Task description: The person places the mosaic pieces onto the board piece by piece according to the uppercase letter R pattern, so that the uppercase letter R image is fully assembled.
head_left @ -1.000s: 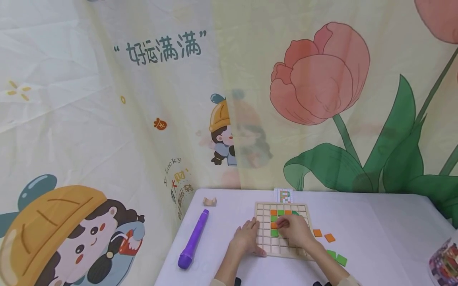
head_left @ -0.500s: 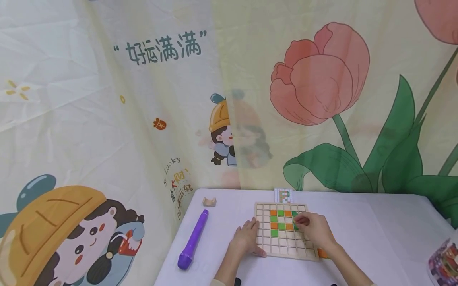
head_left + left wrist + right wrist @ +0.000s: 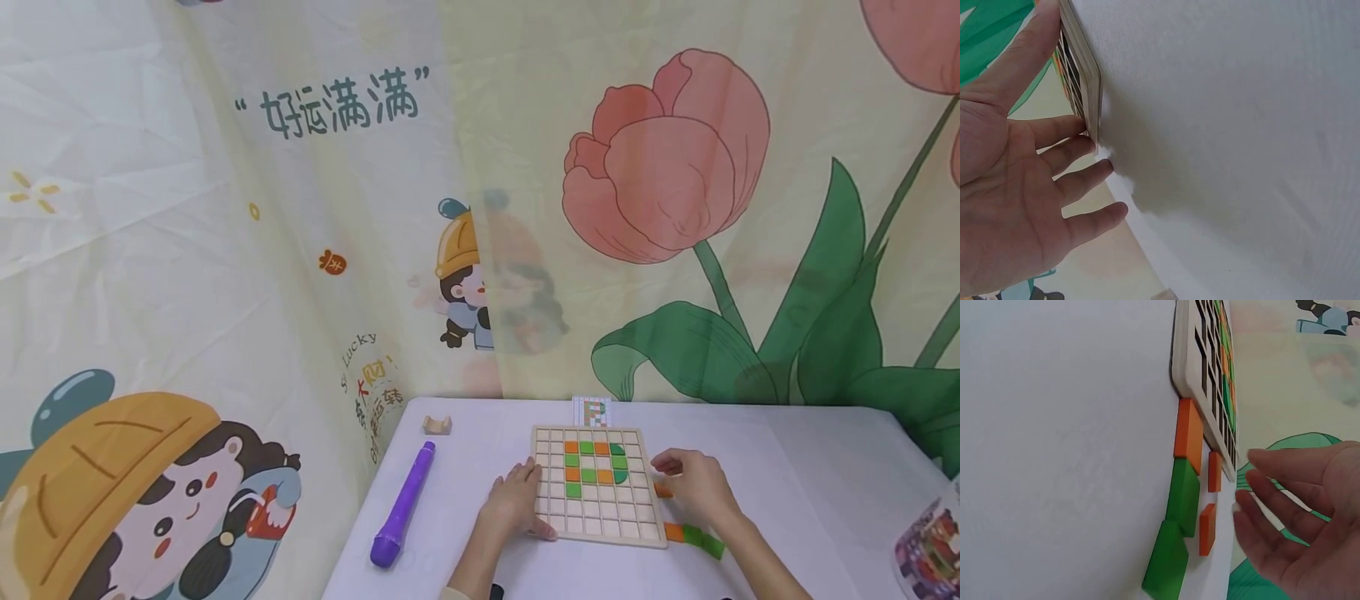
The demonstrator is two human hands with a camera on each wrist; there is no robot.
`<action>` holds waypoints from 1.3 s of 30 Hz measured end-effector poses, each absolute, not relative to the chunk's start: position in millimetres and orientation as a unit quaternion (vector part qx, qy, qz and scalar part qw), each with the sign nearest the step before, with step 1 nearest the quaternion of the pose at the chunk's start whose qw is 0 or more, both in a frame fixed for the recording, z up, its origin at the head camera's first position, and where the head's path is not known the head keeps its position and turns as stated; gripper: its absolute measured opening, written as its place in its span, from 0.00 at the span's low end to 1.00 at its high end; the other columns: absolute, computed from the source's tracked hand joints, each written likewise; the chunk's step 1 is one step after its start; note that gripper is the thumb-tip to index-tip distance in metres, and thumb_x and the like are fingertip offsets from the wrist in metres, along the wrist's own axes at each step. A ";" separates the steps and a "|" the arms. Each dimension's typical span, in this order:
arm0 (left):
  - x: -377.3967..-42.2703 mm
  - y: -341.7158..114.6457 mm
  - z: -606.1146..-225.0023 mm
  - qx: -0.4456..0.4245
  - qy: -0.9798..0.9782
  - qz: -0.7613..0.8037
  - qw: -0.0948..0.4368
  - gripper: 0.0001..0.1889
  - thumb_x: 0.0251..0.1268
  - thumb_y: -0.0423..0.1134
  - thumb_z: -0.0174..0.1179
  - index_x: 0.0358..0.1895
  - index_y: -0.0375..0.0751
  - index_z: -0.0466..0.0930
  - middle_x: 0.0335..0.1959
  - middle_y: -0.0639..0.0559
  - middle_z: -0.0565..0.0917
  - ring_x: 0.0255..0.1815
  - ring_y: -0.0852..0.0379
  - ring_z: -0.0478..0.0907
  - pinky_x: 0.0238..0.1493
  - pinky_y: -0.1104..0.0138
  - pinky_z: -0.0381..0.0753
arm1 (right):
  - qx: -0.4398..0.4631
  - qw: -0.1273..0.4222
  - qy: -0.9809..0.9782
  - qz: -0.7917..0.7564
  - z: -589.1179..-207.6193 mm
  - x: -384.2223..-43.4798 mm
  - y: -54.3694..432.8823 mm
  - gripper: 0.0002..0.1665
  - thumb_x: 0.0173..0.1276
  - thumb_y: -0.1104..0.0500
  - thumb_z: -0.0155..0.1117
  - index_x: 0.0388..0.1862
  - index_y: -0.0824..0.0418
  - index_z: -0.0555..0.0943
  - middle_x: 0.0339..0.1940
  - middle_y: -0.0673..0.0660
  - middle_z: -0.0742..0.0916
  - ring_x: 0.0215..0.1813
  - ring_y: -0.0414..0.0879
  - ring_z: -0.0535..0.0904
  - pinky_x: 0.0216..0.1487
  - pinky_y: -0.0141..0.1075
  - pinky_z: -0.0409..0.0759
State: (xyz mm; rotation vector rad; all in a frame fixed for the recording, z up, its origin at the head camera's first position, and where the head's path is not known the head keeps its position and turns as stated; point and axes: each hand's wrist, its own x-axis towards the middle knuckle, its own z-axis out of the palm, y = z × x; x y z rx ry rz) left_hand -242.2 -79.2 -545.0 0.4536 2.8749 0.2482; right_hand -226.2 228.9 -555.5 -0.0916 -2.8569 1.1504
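A wooden grid board lies on the table, with orange and green tiles set in a P shape; the right corners have rounded green pieces. My left hand rests at the board's left side, straight fingers against the edge and thumb at the front corner. Just right of the board, my right hand hovers with loosely bent fingers and nothing between them. Below it are loose tiles: a near orange tile, green tiles, and two farther orange tiles. The hand partly covers those two in the head view.
Behind the board lies a pattern card. A purple microphone-shaped stick and a small wooden holder are on the left. A colourful container stands at the right edge. Printed curtains hang behind the white table.
My right hand put a rounded green piece at the P's lower right corner, let go and moved right, off the board to the loose tiles. My left hand stays at the board's edge.
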 end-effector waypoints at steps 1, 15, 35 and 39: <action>-242.4 -79.3 -545.7 0.153 0.978 0.086 0.111 0.62 0.34 0.59 0.85 0.78 0.37 0.66 0.80 0.42 0.66 0.80 0.43 0.63 0.77 0.43 0.67 | -0.030 0.021 -0.930 0.367 -557.4 -226.4 230.1 0.14 0.62 0.71 0.69 0.47 0.64 0.88 0.42 0.56 0.90 0.48 0.56 0.85 0.53 0.56 0.85; -240.5 -78.8 -545.6 0.150 0.979 0.081 0.115 0.62 0.34 0.59 0.84 0.78 0.39 0.66 0.81 0.43 0.65 0.81 0.44 0.63 0.77 0.44 0.66 | -0.008 0.031 -0.945 0.327 -568.8 -224.0 238.1 0.16 0.53 0.75 0.72 0.41 0.63 0.89 0.36 0.54 0.89 0.41 0.52 0.84 0.48 0.54 0.86; -239.4 -78.8 -542.3 0.150 0.978 0.080 0.117 0.62 0.35 0.59 0.84 0.79 0.38 0.66 0.81 0.43 0.65 0.81 0.44 0.62 0.77 0.44 0.66 | -0.018 0.086 -0.910 0.406 -558.5 -220.2 220.9 0.15 0.60 0.70 0.76 0.46 0.63 0.89 0.37 0.53 0.88 0.38 0.46 0.85 0.40 0.40 0.84; -238.5 -78.7 -539.6 0.150 0.978 0.081 0.120 0.62 0.35 0.59 0.84 0.79 0.38 0.66 0.81 0.43 0.65 0.81 0.44 0.62 0.77 0.44 0.66 | -0.010 0.074 -0.902 0.425 -557.3 -221.8 210.4 0.15 0.60 0.71 0.75 0.46 0.63 0.89 0.37 0.52 0.88 0.37 0.45 0.85 0.39 0.37 0.85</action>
